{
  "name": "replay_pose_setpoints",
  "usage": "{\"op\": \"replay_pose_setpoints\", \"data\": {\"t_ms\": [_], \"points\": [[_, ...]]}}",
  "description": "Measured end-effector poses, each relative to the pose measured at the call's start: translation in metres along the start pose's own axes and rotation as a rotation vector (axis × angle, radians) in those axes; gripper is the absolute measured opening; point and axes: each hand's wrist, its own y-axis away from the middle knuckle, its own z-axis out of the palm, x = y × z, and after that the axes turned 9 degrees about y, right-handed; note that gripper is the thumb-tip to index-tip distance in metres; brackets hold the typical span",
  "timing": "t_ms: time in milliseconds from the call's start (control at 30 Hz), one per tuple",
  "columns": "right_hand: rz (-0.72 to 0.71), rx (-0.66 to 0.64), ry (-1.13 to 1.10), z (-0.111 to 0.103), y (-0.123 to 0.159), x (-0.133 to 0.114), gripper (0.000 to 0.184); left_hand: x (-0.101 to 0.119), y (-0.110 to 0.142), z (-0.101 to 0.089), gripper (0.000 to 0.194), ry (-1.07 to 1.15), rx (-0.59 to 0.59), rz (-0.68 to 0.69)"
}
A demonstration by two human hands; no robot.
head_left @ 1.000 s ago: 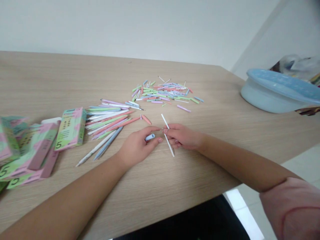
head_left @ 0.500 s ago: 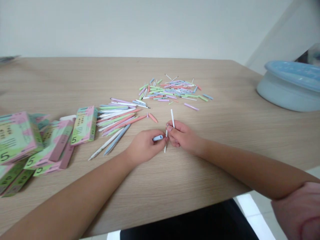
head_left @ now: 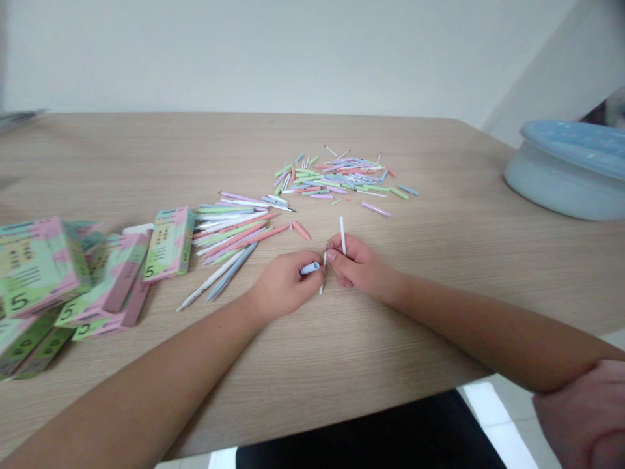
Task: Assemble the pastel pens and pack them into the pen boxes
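Observation:
My left hand (head_left: 276, 286) is closed around a light blue pen barrel (head_left: 310, 268), whose hollow end points right. Its thumb and finger also pinch a thin white pen refill (head_left: 321, 288), which stands nearly upright between the hands. My right hand (head_left: 366, 268) is closed, its fingertips at the upper part of that refill. A second white stick (head_left: 342, 233), perhaps another refill, sticks up from the right fingers. Left of the hands lies a bundle of pastel pens (head_left: 234, 228). Beyond them a loose heap of pen parts (head_left: 342, 179) is spread out.
Several green and pink boxes marked 5 (head_left: 36, 267) are stacked at the left, and one box (head_left: 169, 244) touches the pens. A coral pen piece (head_left: 301, 230) and a purple one (head_left: 375, 209) lie nearby. A light blue round tub (head_left: 566, 176) stands at the right edge.
The stick in my right hand has shifted slightly right. My right fingers are a little further apart from my left ones. The whole view has also drifted slightly.

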Motion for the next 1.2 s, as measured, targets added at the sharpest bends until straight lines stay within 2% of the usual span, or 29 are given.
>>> {"op": "replay_pose_setpoints", "data": {"t_ms": [233,500,600,667,733,833,1033,1200], "points": [[0.003,-0.031,0.043,-0.001,0.001,-0.006,0.031,0.0,0.0,0.0,0.018,0.008,-0.009,0.014],[-0.017,-0.034,0.047,0.0,0.002,-0.011,0.036,-0.001,0.0,-0.001,0.022,-0.007,-0.026,0.007],[-0.015,-0.009,0.034,-0.001,0.001,-0.011,0.038,0.0,0.0,-0.001,0.023,-0.002,-0.013,0.006],[-0.023,0.053,-0.004,-0.005,0.0,-0.013,0.038,0.001,0.0,-0.001,0.023,0.005,0.025,-0.002],[-0.058,0.151,-0.09,-0.011,0.0,-0.018,0.036,0.001,0.0,-0.001,0.023,0.004,0.061,-0.012],[-0.151,0.249,-0.223,-0.019,0.004,-0.029,0.037,0.001,0.001,-0.001,0.02,-0.012,0.048,-0.008],[-0.278,0.216,-0.216,-0.017,0.022,-0.04,0.018,0.002,0.0,-0.001,0.019,-0.061,-0.019,-0.004],[-0.332,0.208,-0.15,-0.01,0.029,-0.038,0.015,0.005,-0.001,-0.003,0.02,-0.072,-0.057,-0.028]]}}
